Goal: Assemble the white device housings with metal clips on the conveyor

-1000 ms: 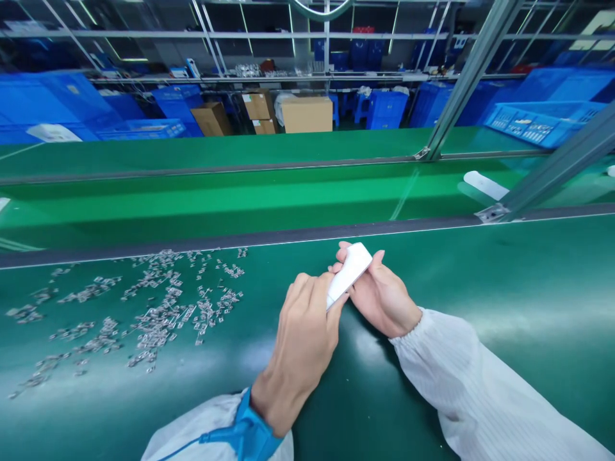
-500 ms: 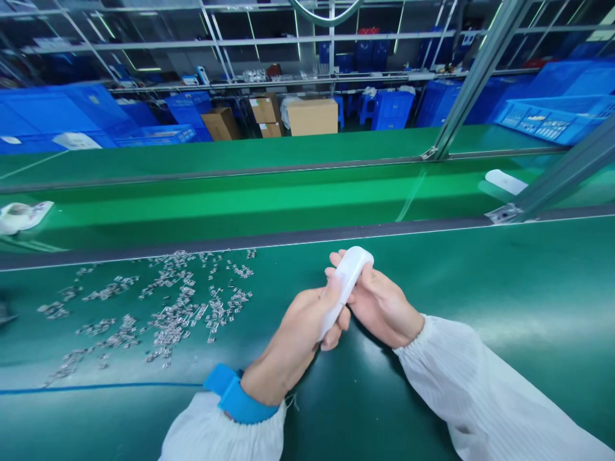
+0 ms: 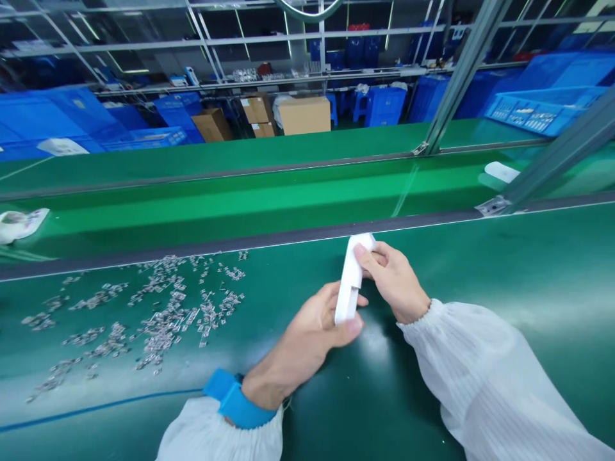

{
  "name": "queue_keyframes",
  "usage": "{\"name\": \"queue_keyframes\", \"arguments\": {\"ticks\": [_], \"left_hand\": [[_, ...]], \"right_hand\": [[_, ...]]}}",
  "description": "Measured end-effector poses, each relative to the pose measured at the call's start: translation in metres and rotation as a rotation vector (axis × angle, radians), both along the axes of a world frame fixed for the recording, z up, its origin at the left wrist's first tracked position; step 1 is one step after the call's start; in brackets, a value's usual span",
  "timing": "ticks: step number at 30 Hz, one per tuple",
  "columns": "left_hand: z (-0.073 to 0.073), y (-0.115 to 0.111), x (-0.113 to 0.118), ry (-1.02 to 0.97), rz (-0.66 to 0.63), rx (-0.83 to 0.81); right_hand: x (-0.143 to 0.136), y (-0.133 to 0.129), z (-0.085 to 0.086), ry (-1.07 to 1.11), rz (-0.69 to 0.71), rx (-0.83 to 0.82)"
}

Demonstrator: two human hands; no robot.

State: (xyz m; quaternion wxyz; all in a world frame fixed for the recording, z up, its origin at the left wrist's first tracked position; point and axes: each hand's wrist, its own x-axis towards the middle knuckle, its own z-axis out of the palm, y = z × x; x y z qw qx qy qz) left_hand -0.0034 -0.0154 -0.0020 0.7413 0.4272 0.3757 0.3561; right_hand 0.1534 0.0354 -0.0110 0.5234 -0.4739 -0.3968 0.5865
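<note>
A long white plastic housing with rounded ends is held tilted above the green bench, a step or gap showing along its right side. Around its lower end my left hand is closed, the thumb at the bottom edge and fingers behind. My right hand pinches the upper end, thumb on the front face. A blue wrist strap with a blue cord circles my left wrist. Many small metal pieces lie scattered on the bench to the left of my hands.
Beyond the bench edge runs a bright green conveyor belt. It carries another white part at right and a white roll-like item at left. A slanted metal post stands at right. Farther back are a blue basket and cardboard boxes.
The white housing has been turned, now showing its stepped side. My right hand has shifted from beside it to pinching its upper end; my left thumb has moved to the lower end.
</note>
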Motion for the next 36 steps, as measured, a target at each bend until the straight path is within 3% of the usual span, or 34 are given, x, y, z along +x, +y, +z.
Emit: {"name": "queue_keyframes", "arguments": {"ticks": [3, 5, 7, 11, 13, 15, 18, 21, 24, 27, 31, 33, 36], "left_hand": [[-0.002, -0.005, 0.011, 0.014, -0.097, 0.0], [-0.005, -0.007, 0.015, 0.062, -0.086, 0.017], [-0.01, -0.007, 0.017, 0.239, -0.048, 0.079], [-0.022, -0.005, 0.011, 0.855, 0.126, 0.499], [-0.028, -0.001, 0.005, 0.983, 0.199, 0.717], [-0.033, 0.004, -0.001, 1.023, 0.298, 0.84], [-0.036, 0.011, -0.009, 1.076, 0.447, 0.895], [-0.039, 0.014, -0.015, 1.098, 0.481, 0.887], [-0.046, 0.02, -0.019, 1.126, 0.484, 0.914], [-0.049, 0.02, -0.018, 1.119, 0.512, 0.982], [-0.038, 0.001, -0.01, 1.102, 0.518, 0.964], [-0.033, -0.005, -0.007, 1.12, 0.482, 0.876], [-0.029, -0.003, -0.01, 1.175, 0.469, 0.735]], "right_hand": [[0.004, 0.003, -0.003, -0.14, -0.118, 0.03], [0.002, 0.002, -0.007, -0.193, -0.121, 0.071], [-0.002, -0.003, -0.011, -0.263, -0.113, 0.115], [-0.006, -0.011, -0.014, -0.559, 0.064, 0.079], [-0.002, -0.002, -0.013, -0.728, 0.172, 0.023], [0.008, 0.021, -0.007, -0.864, 0.18, 0.013], [0.03, 0.075, 0.006, -1.03, 0.036, 0.035], [0.053, 0.131, 0.015, -1.21, -0.136, 0.025], [0.074, 0.159, 0.015, -1.376, -0.261, -0.016], [0.08, 0.149, 0.014, -1.478, -0.351, -0.019], [0.064, 0.103, 0.014, -1.464, -0.402, 0.054], [0.062, 0.091, 0.002, -1.406, -0.404, 0.111], [0.067, 0.09, -0.033, -1.36, -0.427, 0.302]]}}
